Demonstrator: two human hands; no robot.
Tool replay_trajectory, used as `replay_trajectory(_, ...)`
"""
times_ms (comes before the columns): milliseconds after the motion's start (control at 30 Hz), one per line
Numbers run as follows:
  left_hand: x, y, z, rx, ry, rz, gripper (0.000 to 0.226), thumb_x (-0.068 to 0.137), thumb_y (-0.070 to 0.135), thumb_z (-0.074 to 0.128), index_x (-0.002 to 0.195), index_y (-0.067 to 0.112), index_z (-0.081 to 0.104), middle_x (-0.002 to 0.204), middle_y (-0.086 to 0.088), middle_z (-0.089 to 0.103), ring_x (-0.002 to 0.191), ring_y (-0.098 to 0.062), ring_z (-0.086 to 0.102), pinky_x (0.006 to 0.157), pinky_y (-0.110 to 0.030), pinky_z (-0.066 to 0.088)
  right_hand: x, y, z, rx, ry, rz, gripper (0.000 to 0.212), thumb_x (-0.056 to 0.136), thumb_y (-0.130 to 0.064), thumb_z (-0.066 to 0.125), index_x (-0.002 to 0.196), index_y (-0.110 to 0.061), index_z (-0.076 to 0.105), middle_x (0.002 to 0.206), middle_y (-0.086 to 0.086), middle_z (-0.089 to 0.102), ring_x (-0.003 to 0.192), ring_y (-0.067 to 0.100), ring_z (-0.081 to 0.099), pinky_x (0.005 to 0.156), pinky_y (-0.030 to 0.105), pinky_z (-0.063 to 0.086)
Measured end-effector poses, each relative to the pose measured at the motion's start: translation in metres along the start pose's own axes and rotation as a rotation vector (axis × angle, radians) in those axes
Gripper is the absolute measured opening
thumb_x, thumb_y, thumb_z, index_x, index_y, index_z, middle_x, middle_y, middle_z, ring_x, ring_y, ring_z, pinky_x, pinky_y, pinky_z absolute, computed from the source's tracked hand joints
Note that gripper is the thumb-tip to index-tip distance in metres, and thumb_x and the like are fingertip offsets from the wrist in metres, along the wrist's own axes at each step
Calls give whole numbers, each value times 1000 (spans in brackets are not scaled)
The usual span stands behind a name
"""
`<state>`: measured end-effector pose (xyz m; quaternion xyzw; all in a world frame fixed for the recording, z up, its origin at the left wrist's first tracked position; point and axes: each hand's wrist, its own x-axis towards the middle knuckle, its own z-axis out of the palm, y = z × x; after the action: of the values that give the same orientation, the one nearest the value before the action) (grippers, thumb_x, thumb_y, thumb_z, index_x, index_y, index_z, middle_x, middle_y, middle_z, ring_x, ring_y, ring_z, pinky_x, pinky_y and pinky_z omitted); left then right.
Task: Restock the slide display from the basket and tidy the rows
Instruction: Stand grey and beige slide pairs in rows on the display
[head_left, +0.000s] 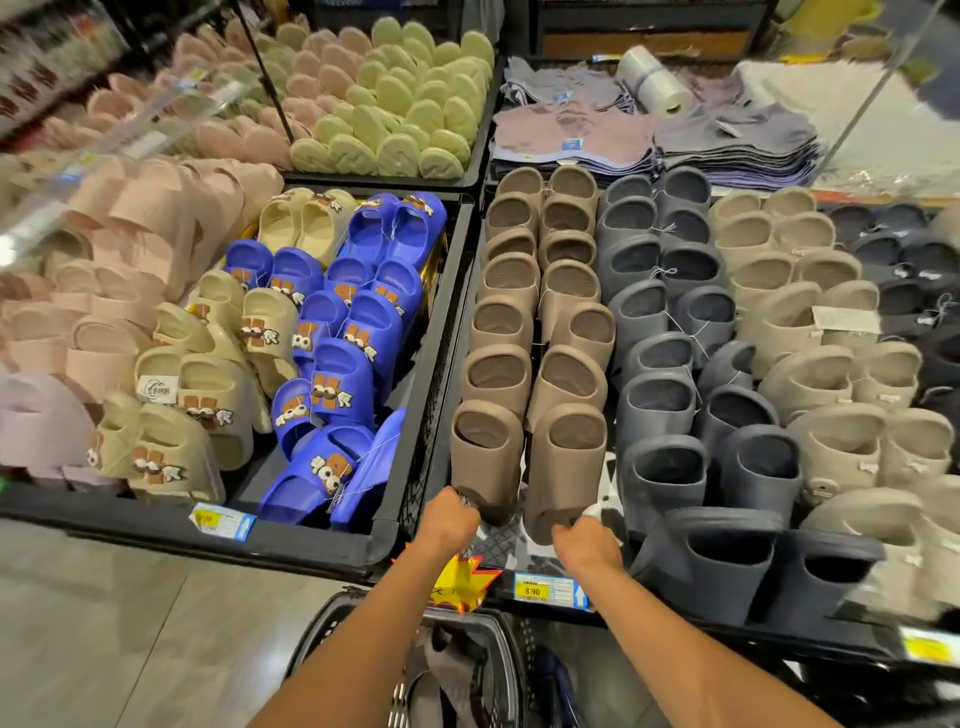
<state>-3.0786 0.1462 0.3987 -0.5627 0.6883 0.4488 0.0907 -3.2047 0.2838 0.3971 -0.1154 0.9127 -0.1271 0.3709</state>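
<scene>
Brown slides (563, 374) stand on end in two rows running toward 12 o'clock, and your left hand (449, 517) and right hand (589, 543), fingers curled, each grip one of the nearest pair, probably to square it up, basket (332, 618) at 6 o'clock.

Ahead of the left hand (451, 514) and right hand (587, 540), the black display bin (434, 405) carries two rows of brown slides (566, 379), with grey slides (660, 405) and beige slides (805, 384) to their right.
</scene>
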Motion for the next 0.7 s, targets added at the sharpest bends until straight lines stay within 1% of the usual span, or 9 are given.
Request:
replay_trajectory(67, -8, 0, -7, 16, -16, 41, 25, 86, 8, 48, 105, -4, 60, 107, -27, 65, 102, -41, 62, 77, -40, 51, -12, -4, -8, -141, 7, -90, 39, 93, -34, 47, 119, -9, 62, 121, 14, 62, 109, 34, 60, 87, 34, 48)
replay_trajectory(133, -18, -2, -13, 62, -29, 115, 23, 88, 11, 47, 96, -4, 61, 101, -28, 66, 98, -42, 62, 69, -37, 47, -25, -11, -15, -292, 28, -200, 36, 94, -31, 46, 116, -10, 64, 120, 12, 64, 109, 32, 60, 86, 35, 48)
replay_trajectory(267, -47, -11, -28, 187, -28, 260, 26, 94, 20, 46, 95, 4, 66, 97, -20, 69, 93, -38, 63, 77, -38, 49, -53, -26, -18, -631, 60, -468, 29, 96, -25, 46, 112, -14, 67, 116, 9, 68, 109, 29, 62, 87, 34, 48)
replay_trajectory(333, -62, -20, -36, 219, -19, 305, 26, 96, 23, 46, 92, 5, 64, 94, -17, 69, 90, -35, 63, 75, -37, 48, -68, -35, -15, -767, 73, -589, 27, 96, -26, 47, 110, -14, 67, 114, 9, 68, 107, 29, 63, 87, 35, 49)
replay_trajectory(400, -77, -34, -47, 257, 1, 333, 25, 96, 24, 45, 91, 8, 63, 93, -15, 69, 89, -34, 63, 74, -36, 47, -82, -45, -8, -872, 29, -684, 28, 96, -23, 45, 110, -13, 67, 115, 9, 67, 108, 29, 63, 88, 35, 48)
replay_trajectory(467, -92, -51, -58, 336, 13, 352, 25, 96, 27, 44, 94, 11, 63, 97, -15, 69, 92, -34, 63, 76, -39, 48, -96, -53, 3, -972, -40, -782, 28, 96, -19, 45, 112, -11, 67, 119, 11, 66, 111, 31, 61, 89, 36, 48)
replay_trajectory(533, -107, -72, -67, 426, -2, 353, 27, 96, 27, 43, 100, 9, 62, 104, -18, 68, 97, -38, 61, 80, -43, 49, -109, -59, 18, -1047, -104, -868, 27, 95, -18, 46, 112, -12, 66, 120, 12, 65, 111, 32, 61, 90, 38, 49)
replay_trajectory(600, -122, -96, -73, 469, -13, 306, 27, 96, 26, 41, 103, 9, 61, 108, -20, 65, 100, -39, 60, 81, -45, 49, -123, -64, 36, -1116, -153, -941, 27, 95, -18, 46, 113, -11, 65, 119, 13, 64, 111, 32, 60, 91, 39, 48)
replay_trajectory(700, -143, -136, -72, 464, -27, 213, 27, 96, 24, 38, 99, 8, 60, 105, -19, 65, 98, -38, 60, 81, -44, 50, -141, -69, 65, -1204, -223, -1057, 30, 96, -18, 45, 117, -7, 63, 119, 16, 63, 114, 35, 59, 90, 40, 47)
